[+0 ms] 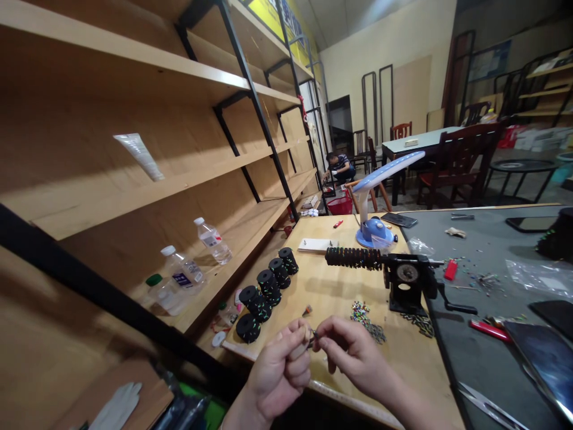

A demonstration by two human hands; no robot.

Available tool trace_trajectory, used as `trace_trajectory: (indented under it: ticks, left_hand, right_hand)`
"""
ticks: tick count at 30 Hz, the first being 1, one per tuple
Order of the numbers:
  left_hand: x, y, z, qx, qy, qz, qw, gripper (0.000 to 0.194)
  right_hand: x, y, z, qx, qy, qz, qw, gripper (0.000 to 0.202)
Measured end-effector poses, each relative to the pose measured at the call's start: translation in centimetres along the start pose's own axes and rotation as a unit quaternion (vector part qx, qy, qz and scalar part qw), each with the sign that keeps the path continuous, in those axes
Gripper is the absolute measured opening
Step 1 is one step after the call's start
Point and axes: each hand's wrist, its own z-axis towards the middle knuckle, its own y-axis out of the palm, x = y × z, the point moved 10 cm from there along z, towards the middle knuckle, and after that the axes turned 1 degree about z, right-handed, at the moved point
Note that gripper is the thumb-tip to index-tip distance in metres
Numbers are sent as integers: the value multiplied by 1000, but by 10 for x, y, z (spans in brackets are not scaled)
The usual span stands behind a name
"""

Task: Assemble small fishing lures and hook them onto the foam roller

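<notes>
My left hand (283,367) is closed in a fist with the thumb pressed on the index finger, near the front edge of the wooden board. Beside it, my right hand (351,352) pinches with thumb and fingertips. Between the two sets of fingertips is a small dark piece (312,339), too small to name. Just beyond my right hand lie a pile of coloured beads (359,312) and a heap of small metal pieces (376,332). Farther back stands a black hand-cranked winder (406,280), with a ridged black roll (353,258) on its shaft.
Several black foam spools (269,286) with coloured bits line the board's left side. A blue desk lamp (376,232) stands behind the winder. Wooden shelves (215,173) with water bottles (182,272) rise at left. Scissors (490,409) lie at right. Another person (341,168) crouches far back.
</notes>
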Motion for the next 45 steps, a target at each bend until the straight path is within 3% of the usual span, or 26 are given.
trace_trajectory:
  ticks: [9,17,21,28,32,38,45]
  left_hand:
    - [-3,0,-2,1,0,5,1000,28]
    - [0,2,0,-4,8,9,1000,28]
    - [-1,2,1,-5,10,8,1000,27]
    - [1,5,1,-6,1,10,1000,28]
    - [0,3,1,-2,-7,14,1000,28]
    - [-2,-1,3,15,-9,21,1000,32]
    - [-4,-2,2,19,-15,15,1000,32]
  right_hand:
    - [6,-7,-1,36,8,-9,999,24]
    - [16,-26,-4,52,-47,-148,987,23]
    - [25,-36,-4,62,-37,-181,981,19]
    - [38,-34,-3,21,-10,-139,990,28]
    - [27,-31,1,30,-15,-109,993,36]
    - [7,-3,4,-9,5,-15,1000,30]
    - [-20,-13,1,44,-75,-165,982,24]
